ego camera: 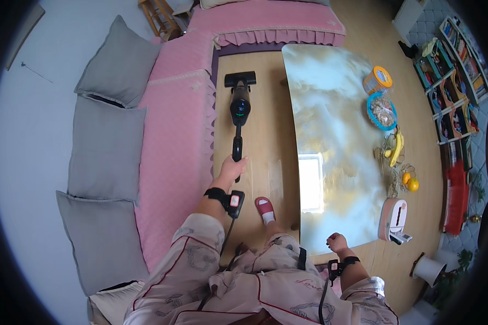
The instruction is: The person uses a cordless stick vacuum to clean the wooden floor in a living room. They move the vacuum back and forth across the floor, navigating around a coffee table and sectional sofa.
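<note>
My left hand (230, 170) grips the black handle of a cordless stick vacuum cleaner (240, 106). The vacuum reaches forward from my hand, and its wide floor head (240, 79) rests on the wood-look floor (264, 122) between the sofa and the coffee table. A lit display shows on its round body. At the right, my right hand (336, 242) hovers over the near end of the marble-patterned coffee table (329, 134). Its fingers are curled, with nothing visible in them. Each wrist wears a black strap with a small device and cable.
A pink-covered sofa (175, 154) with grey cushions (105, 150) lines the left and far end. Along the table's right side stand a plastic tub (377, 80), a blue-rimmed bowl (381, 111), bananas (396, 149), oranges (412, 185) and a tissue box (392, 219). Shelves (451, 97) line the right wall.
</note>
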`<state>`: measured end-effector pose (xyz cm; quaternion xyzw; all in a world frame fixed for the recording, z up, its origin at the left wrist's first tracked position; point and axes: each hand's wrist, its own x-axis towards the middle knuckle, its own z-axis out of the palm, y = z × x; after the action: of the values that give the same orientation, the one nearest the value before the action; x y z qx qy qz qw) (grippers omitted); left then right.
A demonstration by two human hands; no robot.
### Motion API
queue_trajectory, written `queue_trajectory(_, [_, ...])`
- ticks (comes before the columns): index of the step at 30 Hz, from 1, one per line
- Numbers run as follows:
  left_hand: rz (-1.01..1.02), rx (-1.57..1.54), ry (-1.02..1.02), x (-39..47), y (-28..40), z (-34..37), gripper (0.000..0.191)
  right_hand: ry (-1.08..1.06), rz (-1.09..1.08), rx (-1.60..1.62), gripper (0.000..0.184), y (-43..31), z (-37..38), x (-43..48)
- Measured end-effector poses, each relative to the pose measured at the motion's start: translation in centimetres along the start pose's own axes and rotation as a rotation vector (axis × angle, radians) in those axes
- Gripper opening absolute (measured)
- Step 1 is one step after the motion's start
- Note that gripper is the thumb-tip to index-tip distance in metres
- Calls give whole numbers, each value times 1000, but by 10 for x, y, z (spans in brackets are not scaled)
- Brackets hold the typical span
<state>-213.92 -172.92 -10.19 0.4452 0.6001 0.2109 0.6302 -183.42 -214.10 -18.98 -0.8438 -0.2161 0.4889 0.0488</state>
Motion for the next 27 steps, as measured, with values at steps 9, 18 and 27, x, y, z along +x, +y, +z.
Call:
queue_trajectory(9, [-55,182,12,-94,-67,-17,20,-27,-72,-88,22,6,14,-11])
queue_trajectory(18, [-194,214,-47,-342,-213,-82,18,-86,-354,-413,28,-57,63,-40])
queue_trajectory(27, [-365,585,-90,-592,-291,-140,30,-162,-764,-641,24,-82,155,-107])
